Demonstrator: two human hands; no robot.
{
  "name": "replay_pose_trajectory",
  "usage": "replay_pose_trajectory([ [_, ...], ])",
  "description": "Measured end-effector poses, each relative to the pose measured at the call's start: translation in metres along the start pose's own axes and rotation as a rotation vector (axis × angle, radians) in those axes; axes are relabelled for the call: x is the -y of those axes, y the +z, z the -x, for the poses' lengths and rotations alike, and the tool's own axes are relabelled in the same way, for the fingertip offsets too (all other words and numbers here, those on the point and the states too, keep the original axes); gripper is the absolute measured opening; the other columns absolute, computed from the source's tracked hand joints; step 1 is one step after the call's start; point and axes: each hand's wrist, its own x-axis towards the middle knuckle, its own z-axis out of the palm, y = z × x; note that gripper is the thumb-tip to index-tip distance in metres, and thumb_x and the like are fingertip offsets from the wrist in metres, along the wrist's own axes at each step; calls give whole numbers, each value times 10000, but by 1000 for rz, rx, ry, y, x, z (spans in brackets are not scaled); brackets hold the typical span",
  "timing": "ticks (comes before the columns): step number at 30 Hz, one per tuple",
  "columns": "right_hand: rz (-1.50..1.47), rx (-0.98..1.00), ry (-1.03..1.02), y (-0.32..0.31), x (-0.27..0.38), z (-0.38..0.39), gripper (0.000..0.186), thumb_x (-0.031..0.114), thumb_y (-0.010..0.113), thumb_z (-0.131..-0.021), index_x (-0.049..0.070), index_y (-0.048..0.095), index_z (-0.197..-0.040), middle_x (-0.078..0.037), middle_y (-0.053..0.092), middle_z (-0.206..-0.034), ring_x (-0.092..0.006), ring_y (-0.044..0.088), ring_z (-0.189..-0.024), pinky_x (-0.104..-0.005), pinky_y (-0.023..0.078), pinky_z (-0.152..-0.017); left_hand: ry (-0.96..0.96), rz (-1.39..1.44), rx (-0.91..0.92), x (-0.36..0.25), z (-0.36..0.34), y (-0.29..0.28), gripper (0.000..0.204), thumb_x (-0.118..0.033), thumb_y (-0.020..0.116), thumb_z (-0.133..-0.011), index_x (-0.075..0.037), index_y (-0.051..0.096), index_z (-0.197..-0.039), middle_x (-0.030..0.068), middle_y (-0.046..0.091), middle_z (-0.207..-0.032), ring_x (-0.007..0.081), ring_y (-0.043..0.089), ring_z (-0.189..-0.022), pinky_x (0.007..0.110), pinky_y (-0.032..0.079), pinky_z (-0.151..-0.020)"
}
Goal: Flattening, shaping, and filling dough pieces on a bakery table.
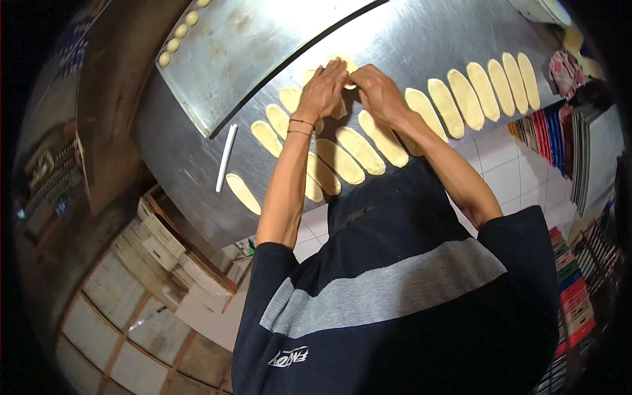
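Both of my hands are at a piece of flattened dough (340, 62) near the far end of a row on the steel table (187, 191). My left hand (321, 91) lies over it with fingers extended. My right hand (376, 93) has its fingers curled and pinched at the dough's edge, partly hiding it. Several long oval dough pieces (382, 143) lie in rows around and below my hands, some behind my forearms. A white rolling pin (226, 158) lies to the left, beside a single dough oval (243, 193).
A raised metal sheet (250, 36) at the back left has several dough balls (174, 45) along its left edge. A pink cloth (566, 72) and white bowl (540, 8) sit at the right. Stacked trays (582, 151) stand beyond the right edge. A wooden cabinet (164, 243) is at lower left.
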Motion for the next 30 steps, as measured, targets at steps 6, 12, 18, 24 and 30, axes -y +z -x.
replay_pose_trajectory([
  [6, 91, 97, 120, 10, -1, 41, 277, -62, 582, -872, -56, 661, -1137, -223, 650, -1100, -399, 619, -1123, -451, 526, -950, -198, -26, 194, 5, -25, -8, 667, -448, 125, -1159, -103, 578, -1505, 157, 536, -1571, 333, 462, -1481, 487, 195, -1313],
  [12, 235, 162, 105, 34, -8, 74, 354, -29, 561, -922, -77, 653, -1260, -313, 595, -1396, -450, 551, -1351, -498, 461, -1131, -174, 176, -128, -13, -18, 2, 633, -435, 177, -1159, -24, 533, -1483, 230, 584, -1477, 428, 506, -1402, 531, 224, -1287],
  [18, 347, 116, -32, 37, 5, 80, 323, 11, 494, -954, -95, 658, -1211, -355, 578, -1400, -499, 554, -1317, -568, 436, -1124, -280, -24, 166, -4, -33, -32, 579, -386, 266, -1154, 52, 629, -1260, 244, 667, -1362, 471, 627, -1224, 546, 372, -1198],
  [24, 212, 71, 82, 47, 60, 87, 301, 50, 594, -921, -57, 677, -1190, -272, 685, -1116, -457, 649, -1064, -506, 515, -939, -56, 707, -509, 21, 69, -83, 492, -296, 384, -1157, 83, 643, -1333, 205, 713, -1308, 300, 674, -1254, 382, 484, -1106],
  [30, -41, 505, 44, 162, 162, 100, 378, 78, 618, -921, -28, 662, -1281, -281, 701, -1130, -458, 672, -1041, -524, 527, -907, -663, 1002, -565, 66, 338, -37, 411, -247, 479, -1147, 70, 612, -1372, 180, 702, -1297, 241, 706, -1129, 350, 582, -981],
])
